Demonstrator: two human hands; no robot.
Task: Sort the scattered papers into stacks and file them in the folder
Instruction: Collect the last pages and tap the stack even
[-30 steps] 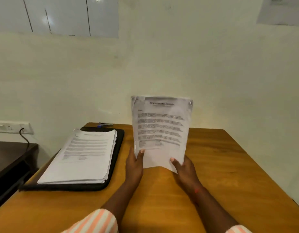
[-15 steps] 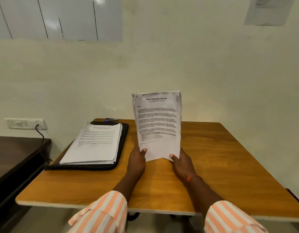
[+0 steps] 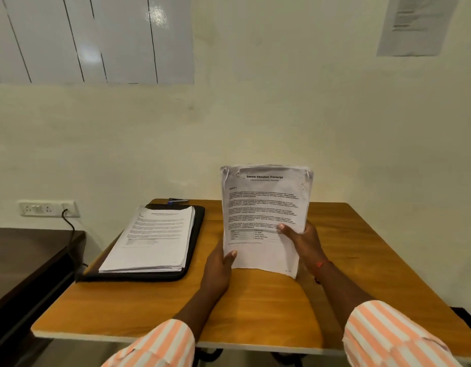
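I hold a sheaf of printed papers upright over the wooden table, its bottom edge close to the tabletop. My left hand grips the lower left edge with the thumb on the front page. My right hand grips the right side, thumb across the printed text. The top corners of the sheaf are crumpled. To the left lies an open black folder with a thick stack of papers on it.
A pen lies behind the folder near the wall. A dark desk stands to the left, below a wall socket with a plugged cable. The wall runs directly behind the table.
My right hand has slid up from the bottom edge to the right side of the sheaf. The sheaf stands straighter, and the view has pulled back from the table.
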